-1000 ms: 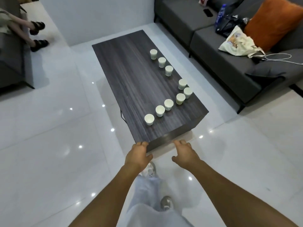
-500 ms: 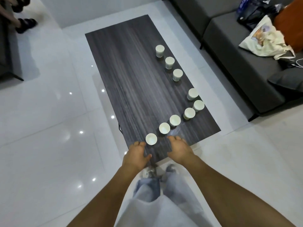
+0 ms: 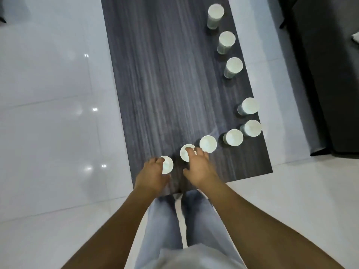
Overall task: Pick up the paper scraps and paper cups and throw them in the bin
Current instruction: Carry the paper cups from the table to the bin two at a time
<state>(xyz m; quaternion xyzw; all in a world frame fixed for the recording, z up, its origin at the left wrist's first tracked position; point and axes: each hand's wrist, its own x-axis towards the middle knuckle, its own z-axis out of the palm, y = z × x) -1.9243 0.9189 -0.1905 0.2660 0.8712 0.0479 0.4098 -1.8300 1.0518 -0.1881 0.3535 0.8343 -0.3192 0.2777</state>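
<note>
Several white paper cups stand in a curved row on the dark wooden coffee table (image 3: 165,84). My left hand (image 3: 151,175) curls its fingers round the left side of the nearest cup (image 3: 167,165) at the table's near end. My right hand (image 3: 199,167) reaches over the second cup (image 3: 186,152); its fingertips touch the rim and its thumb is spread out on the near side. A third cup (image 3: 207,144) stands just right of that hand. More cups (image 3: 233,137) (image 3: 230,67) run along the right edge. No bin or paper scraps are in view.
A dark sofa (image 3: 330,74) runs close along the table's right side, with a narrow strip of floor between them. Glossy white tiled floor (image 3: 48,123) lies to the left. My legs in light jeans (image 3: 194,220) stand at the table's near edge.
I have stepped up to the table and the view has tilted down. Both hands moved forward from the near edge onto the two nearest cups.
</note>
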